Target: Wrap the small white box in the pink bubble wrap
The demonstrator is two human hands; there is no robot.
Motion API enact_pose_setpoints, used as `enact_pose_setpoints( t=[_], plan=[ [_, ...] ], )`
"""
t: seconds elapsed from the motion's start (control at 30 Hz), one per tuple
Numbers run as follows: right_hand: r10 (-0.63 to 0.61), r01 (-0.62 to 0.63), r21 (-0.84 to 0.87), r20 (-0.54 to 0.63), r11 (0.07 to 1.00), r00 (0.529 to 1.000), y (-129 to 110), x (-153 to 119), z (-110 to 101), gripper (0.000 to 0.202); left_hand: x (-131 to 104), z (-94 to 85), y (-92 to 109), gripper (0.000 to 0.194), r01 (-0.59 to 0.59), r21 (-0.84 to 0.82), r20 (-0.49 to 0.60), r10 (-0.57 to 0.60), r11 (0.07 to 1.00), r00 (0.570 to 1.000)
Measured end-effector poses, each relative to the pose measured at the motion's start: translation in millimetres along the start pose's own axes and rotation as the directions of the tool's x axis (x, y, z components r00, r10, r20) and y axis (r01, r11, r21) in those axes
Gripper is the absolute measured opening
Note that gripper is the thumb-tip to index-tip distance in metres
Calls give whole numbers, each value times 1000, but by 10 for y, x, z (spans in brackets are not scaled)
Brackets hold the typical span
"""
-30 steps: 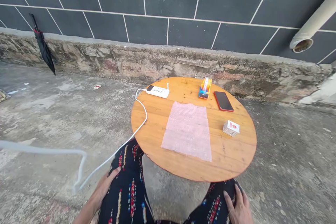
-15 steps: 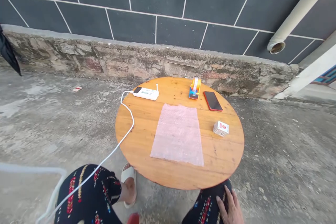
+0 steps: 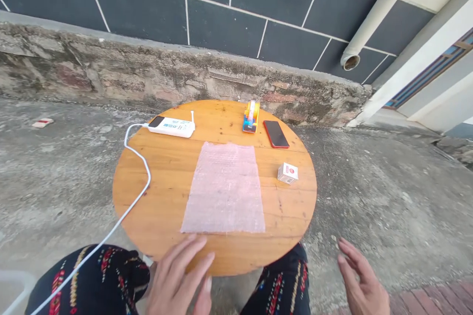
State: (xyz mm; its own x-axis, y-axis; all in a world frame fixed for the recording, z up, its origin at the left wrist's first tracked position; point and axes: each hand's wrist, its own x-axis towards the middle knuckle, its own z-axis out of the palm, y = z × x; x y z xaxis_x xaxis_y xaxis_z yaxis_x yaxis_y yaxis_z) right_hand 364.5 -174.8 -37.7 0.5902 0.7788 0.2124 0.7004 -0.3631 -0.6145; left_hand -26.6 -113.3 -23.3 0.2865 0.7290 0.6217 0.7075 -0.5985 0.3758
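Note:
A pinkish, translucent sheet (image 3: 227, 189), which looks like bubble wrap, lies flat on the round wooden table (image 3: 155, 206). My left hand (image 3: 181, 275) is over the table's front edge, just short of the sheet's near side, fingers apart and holding nothing. Off the table to the right, my right hand (image 3: 360, 280) hangs in the air with thumb and fingers parted, empty. The small white box (image 3: 287, 173) with red print sits on the table's right side and is the nearest object to that hand.
Toward the back stand a yellow and blue tape dispenser (image 3: 251, 116) and a red-edged phone (image 3: 276, 134). A white device (image 3: 172, 127) lies at back left, its white cable (image 3: 146, 177) running over the table edge to my lap. A stone-based wall (image 3: 148, 74) rises behind.
My left hand has come into view at the table's front edge. My right hand has lifted off my knee and moved right. The view has shifted to the right.

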Motion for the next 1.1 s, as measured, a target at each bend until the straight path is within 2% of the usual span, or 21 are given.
enact_pose_setpoints(
  t=[0.07,0.1,0.2,0.23,0.3,0.4,0.47,0.6,0.7,0.77,0.83,0.9,1.0,1.1],
  plan=[
    [-78,79,5,-52,997,996,-406,238,-172,42,349,57,-1,37,7,18,3,-7,1000,1000],
    [-128,129,17,-55,992,990,-586,371,-194,41,474,94,-12,32,21,29,7,-21,999,1000],
    [-316,318,75,-44,945,948,-964,808,-21,43,658,205,-74,22,72,46,33,-73,996,997],
    [-380,382,90,-38,920,924,-1037,953,92,47,673,233,-99,20,94,47,39,-96,994,995],
    [-460,454,93,46,886,887,-1124,1213,338,59,669,266,-141,18,133,42,45,-135,990,990],
    [-469,462,85,183,883,864,-1168,1474,613,65,648,280,-171,17,162,37,37,-163,986,986],
    [-445,441,73,233,895,865,-1171,1549,673,62,649,279,-169,17,173,31,35,-174,984,984],
    [-382,376,73,235,924,894,-1236,1494,574,54,669,276,-150,19,200,-5,28,-199,980,980],
    [-391,364,158,204,918,898,-1457,1314,490,53,674,277,-148,19,206,-22,15,-206,978,978],
    [-477,431,223,230,874,848,-1685,1157,502,50,673,279,-149,18,212,-25,10,-211,977,977],
    [-586,513,293,285,807,759,-1925,1003,583,47,675,279,-147,18,216,-22,2,-216,976,976],
    [-643,550,336,336,764,688,-2131,878,713,45,681,276,-141,18,220,-16,-1,-220,975,975],
    [-667,558,367,369,744,647,-2322,764,919,44,696,267,-128,19,233,-14,7,-233,972,972],
    [-674,556,381,396,739,624,-2389,717,1052,43,708,257,-120,20,244,-29,14,-244,969,970]
  ],
)
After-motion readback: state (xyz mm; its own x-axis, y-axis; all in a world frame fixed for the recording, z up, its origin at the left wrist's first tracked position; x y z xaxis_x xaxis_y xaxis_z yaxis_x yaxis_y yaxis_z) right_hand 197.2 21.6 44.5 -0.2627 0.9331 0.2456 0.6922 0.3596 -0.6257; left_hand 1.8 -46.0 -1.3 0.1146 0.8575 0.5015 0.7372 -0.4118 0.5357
